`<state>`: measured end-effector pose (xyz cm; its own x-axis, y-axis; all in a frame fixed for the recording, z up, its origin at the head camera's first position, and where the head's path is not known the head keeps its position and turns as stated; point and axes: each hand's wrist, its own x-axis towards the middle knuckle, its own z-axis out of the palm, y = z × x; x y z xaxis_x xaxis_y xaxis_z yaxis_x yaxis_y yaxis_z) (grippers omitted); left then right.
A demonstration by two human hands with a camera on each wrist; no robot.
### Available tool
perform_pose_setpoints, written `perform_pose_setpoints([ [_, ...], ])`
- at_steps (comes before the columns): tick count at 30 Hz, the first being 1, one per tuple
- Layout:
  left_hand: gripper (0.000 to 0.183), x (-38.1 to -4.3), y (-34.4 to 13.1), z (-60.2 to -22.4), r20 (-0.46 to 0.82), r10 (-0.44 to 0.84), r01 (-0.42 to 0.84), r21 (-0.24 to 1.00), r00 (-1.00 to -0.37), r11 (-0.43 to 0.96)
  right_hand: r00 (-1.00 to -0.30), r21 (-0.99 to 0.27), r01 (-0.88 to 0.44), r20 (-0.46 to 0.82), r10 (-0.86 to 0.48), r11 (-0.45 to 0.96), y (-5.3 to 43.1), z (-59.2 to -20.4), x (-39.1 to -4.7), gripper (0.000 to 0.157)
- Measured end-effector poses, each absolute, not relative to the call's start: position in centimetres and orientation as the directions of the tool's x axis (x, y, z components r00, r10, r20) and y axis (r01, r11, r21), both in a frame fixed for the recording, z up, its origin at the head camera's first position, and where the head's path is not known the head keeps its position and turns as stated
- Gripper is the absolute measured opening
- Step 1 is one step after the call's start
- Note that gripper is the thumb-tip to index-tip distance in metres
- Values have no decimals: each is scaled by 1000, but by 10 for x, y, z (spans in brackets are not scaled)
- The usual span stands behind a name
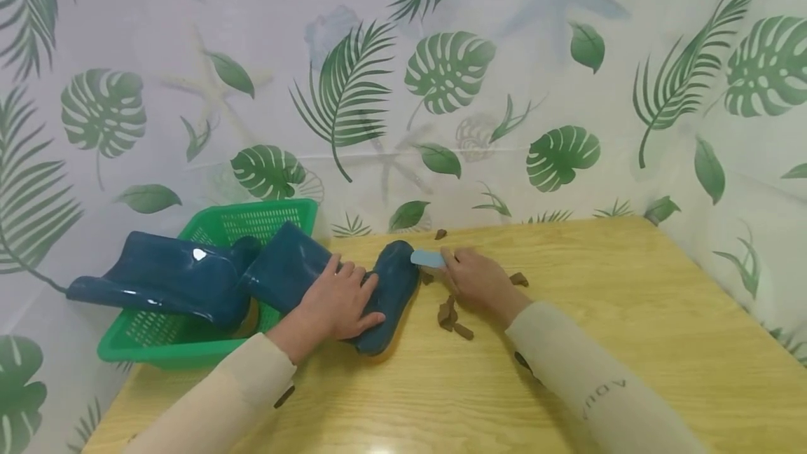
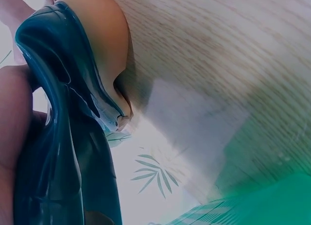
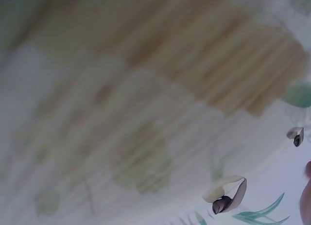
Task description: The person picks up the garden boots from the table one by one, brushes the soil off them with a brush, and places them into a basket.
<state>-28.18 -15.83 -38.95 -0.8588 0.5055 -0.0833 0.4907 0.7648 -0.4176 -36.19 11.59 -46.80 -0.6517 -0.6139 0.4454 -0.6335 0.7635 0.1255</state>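
A dark blue rubber boot [image 1: 398, 286] with a tan sole [image 2: 107, 30] lies on its side on the wooden table, toe toward the back wall. My left hand [image 1: 340, 300] grips it around the ankle, thumb toward the heel; in the left wrist view its fingers press against the blue rubber. My right hand [image 1: 476, 279] holds a flat, light blue tool [image 1: 429, 259] whose end sits right at the boot's toe. Brown clumps [image 1: 447, 314] lie on the table around the right hand, several of them just below it.
At the left stands a green plastic basket [image 1: 157, 356] with a second blue boot [image 1: 176, 275] lying across it. A leaf-patterned sheet [image 1: 378, 90] covers the wall behind the wooden table [image 1: 630, 314]. The right wrist view is mostly blurred.
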Motion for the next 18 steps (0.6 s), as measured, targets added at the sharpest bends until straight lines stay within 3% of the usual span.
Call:
perform_pose_setpoints([
  [10, 74, -286, -158, -388, -89, 503, 487, -434, -860, 757, -638, 84, -647, 486, -598, 758, 115, -465, -362, 39],
  [15, 74, -285, -157, -387, -91, 495, 482, -435, -864, 761, -671, 56, -613, 491, -556, 788, 114, -465, -361, 40],
  [18, 74, -284, -157, -387, -96, 497, 487, -423, -863, 764, -686, 59, -579, 503, -525, 813, 114, -466, -362, 32],
])
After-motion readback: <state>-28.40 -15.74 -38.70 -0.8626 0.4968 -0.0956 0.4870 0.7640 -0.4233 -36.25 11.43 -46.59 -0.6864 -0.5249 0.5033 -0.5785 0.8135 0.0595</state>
